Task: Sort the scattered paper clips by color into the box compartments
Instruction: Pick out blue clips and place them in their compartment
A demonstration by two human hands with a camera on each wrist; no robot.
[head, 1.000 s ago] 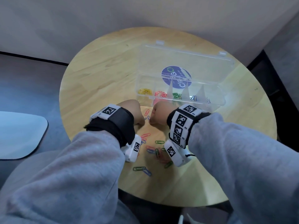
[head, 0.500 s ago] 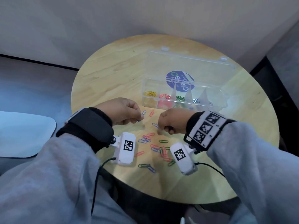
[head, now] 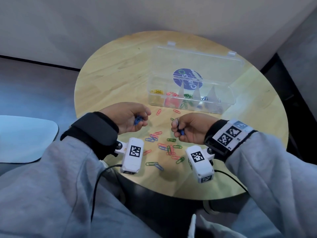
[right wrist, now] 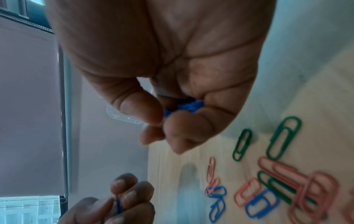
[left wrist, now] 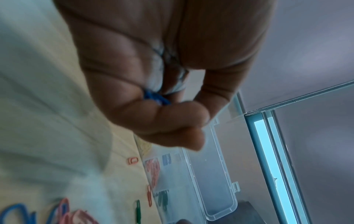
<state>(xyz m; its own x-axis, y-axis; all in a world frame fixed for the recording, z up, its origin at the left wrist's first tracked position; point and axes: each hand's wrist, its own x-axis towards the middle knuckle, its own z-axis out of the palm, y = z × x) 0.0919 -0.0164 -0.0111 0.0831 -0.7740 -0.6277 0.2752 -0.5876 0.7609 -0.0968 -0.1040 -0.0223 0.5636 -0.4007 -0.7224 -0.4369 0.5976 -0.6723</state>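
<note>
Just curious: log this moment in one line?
left hand: holds blue clips | right hand: holds blue clips | box: open

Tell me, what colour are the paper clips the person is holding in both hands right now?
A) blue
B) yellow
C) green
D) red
A: the head view shows blue clips in the cupped left hand, and more blue clips pinched in the right hand; both wrist views show blue between the fingers too.
</note>
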